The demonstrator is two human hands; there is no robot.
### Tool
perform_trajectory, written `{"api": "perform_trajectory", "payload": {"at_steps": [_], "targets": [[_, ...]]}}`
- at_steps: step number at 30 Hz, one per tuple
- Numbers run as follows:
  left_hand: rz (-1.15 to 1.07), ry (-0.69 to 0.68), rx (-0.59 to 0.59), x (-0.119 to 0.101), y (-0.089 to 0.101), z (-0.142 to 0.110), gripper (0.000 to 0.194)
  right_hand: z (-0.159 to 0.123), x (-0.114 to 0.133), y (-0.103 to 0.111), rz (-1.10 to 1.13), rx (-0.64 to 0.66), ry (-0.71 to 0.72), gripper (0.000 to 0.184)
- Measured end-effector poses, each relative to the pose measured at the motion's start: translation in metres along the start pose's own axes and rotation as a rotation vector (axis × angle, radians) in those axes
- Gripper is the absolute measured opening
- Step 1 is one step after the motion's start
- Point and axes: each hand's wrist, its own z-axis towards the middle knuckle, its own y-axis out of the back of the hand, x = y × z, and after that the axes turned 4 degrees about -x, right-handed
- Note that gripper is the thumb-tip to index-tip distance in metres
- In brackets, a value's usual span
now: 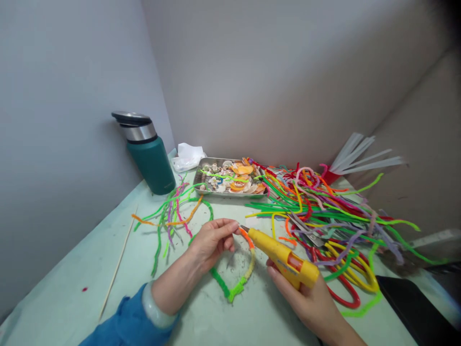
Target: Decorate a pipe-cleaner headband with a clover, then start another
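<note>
1. Pinched the orange end of a pipe-cleaner outline (249, 265) in the fingertips of the left hand (216, 242); could not make out any smaller piece between them.
2. Wrapped the right hand (309, 298) around a yellow glue gun (275, 250), with the nozzle (244, 228) aimed leftward, just beside the pinch; could not judge the squeeze on the trigger.
3. Called, seemingly, for a steady nozzle, a small bead laid squarely on the fuzz, skin well back from hot metal, and a still hold during setting.
4. Spread the outline over a pale green table cover (137, 283), from orange through yellow to green, partly behind the left hand.
5. Had loose pipe cleaners (176, 211) and a thin stick (118, 262) at left, a metal tray (234, 194) of shells (242, 169) beyond, and a tangled heap (334, 211) with scissors (305, 229) at right.
6. Included a teal bottle (153, 166) and translucent sticks (360, 153) farther back, before plain grey walls (270, 86).
</note>
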Motion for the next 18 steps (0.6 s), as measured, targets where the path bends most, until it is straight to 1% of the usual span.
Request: {"api": "perform_trajectory", "payload": {"at_steps": [9, 18], "targets": [[0.04, -0.007, -0.015, -0.002, -0.002, -0.002, 0.019, 0.0, -0.001, 0.001, -0.025, 0.003, 0.008, 0.018], [0.041, -0.026, -0.006, 0.0, 0.0, -0.001, 0.018, -0.002, -0.01, 0.0, -0.01, -0.011, 0.037, 0.017]]}}
